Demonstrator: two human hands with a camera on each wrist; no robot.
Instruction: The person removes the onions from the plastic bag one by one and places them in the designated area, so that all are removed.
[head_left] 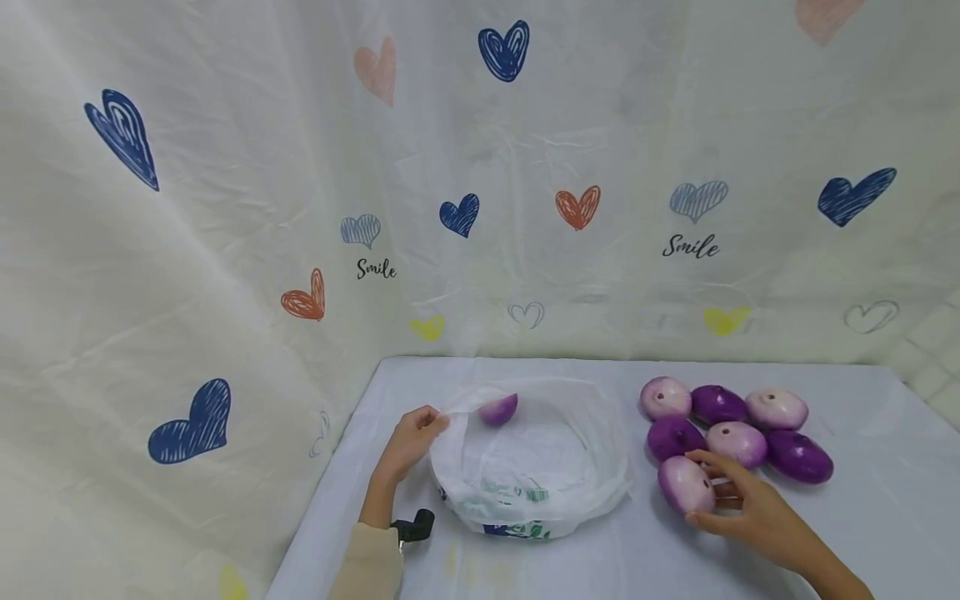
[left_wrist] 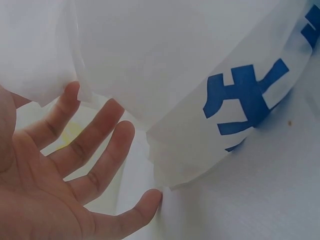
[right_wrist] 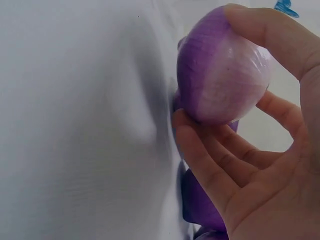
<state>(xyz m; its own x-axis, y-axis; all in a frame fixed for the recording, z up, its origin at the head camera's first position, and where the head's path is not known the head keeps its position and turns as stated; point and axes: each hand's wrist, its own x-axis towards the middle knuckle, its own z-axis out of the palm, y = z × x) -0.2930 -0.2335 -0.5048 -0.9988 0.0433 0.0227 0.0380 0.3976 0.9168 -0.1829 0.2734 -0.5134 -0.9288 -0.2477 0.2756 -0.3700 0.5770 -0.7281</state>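
Note:
My left hand point(head_left: 411, 442) pinches the left rim of a white plastic bag point(head_left: 525, 517), which stands wide-mouthed on the table. From close up, the left wrist view shows the bag's thin film point(left_wrist: 150, 55) at the thumb and index finger, while the other fingers spread loosely below. One purple onion point(head_left: 499, 410) shows at the bag's back left, partly covered by the rim. To the right, my right hand point(head_left: 757, 512) holds a pale-and-purple onion point(right_wrist: 225, 70) between thumb and fingers, in front of a cluster of similar onions.
Several whole onions, dark purple ones point(head_left: 798, 457) and paler ones point(head_left: 776, 408), lie close together at the right of the white-covered table point(head_left: 885, 500). A small black object point(head_left: 415, 527) shows beside the left wrist. Behind the table hangs a heart-printed curtain point(head_left: 637, 275).

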